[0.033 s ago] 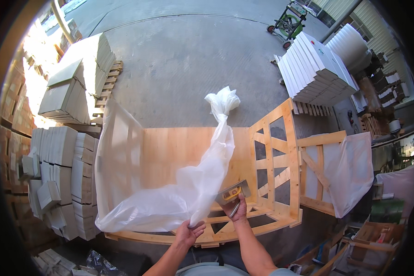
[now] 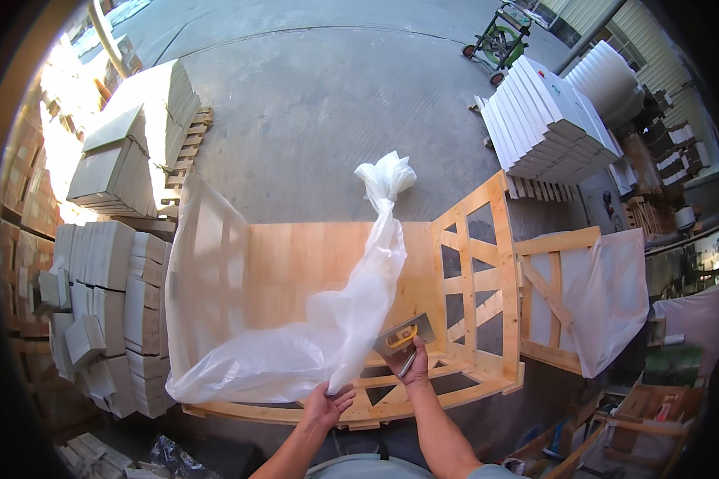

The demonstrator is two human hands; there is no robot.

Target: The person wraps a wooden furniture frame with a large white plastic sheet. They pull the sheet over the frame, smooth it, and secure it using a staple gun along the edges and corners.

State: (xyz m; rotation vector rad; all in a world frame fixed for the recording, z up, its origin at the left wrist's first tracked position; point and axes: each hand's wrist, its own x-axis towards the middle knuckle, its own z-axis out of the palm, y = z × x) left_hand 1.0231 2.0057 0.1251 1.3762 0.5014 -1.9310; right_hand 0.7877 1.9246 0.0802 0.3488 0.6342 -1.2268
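A translucent white plastic sheet [image 2: 295, 359] covers the left end of an open wooden crate [image 2: 295, 263]. From there it runs along the near side, and its twisted, bunched end lies over the far edge. My left hand [image 2: 326, 405] is closed on the sheet's near edge, by the crate's front rail. In my right hand [image 2: 413, 366] is what looks like a staple gun [image 2: 402, 336], with a grey metal body, a yellow part and a silver lever. It is over the right part of the crate, apart from the sheet.
A second plastic-covered crate [image 2: 591, 295] stands at right. Stacked white slabs [image 2: 547, 120] rest on a pallet beyond it, near a hand truck [image 2: 499, 40]. Left are stacked boxes [image 2: 108, 267] and a loaded pallet [image 2: 190, 148]. Scrap wood [image 2: 647, 411] lies at lower right.
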